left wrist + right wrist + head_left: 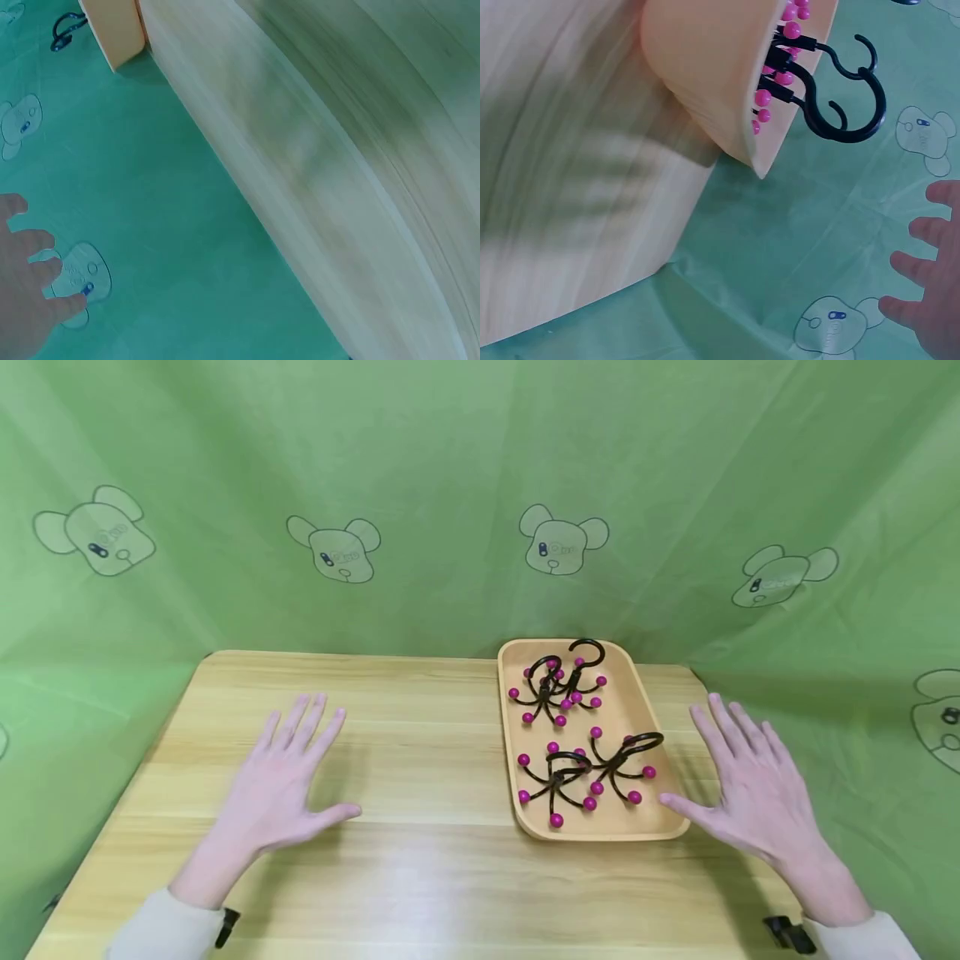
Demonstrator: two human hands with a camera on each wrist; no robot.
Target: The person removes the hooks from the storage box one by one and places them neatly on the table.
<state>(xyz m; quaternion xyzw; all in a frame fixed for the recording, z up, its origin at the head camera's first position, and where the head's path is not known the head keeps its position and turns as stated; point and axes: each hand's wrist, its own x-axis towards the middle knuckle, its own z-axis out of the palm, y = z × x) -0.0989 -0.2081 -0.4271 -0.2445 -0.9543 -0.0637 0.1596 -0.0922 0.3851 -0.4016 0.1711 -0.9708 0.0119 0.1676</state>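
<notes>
My left hand (277,789) hovers above the left part of the wooden table, fingers spread and holding nothing. On the other side, my right hand (757,789) is spread the same way, its thumb close to the right rim of a tan tray (615,818); whether it touches cannot be told. Several black hooks with magenta ball tips lie in the tray: one at front left (556,781), one at front right (617,762), and two tangled at the back, a left hook (544,691) and a right hook (576,680). In the right wrist view, curved black hook ends (847,135) rise over the tray's edge.
The light wooden table (420,860) carries the tray on its right half, near the back edge. A green curtain (442,460) with printed bear heads hangs behind and at both sides. Black wrist straps (227,927) show at the sleeves.
</notes>
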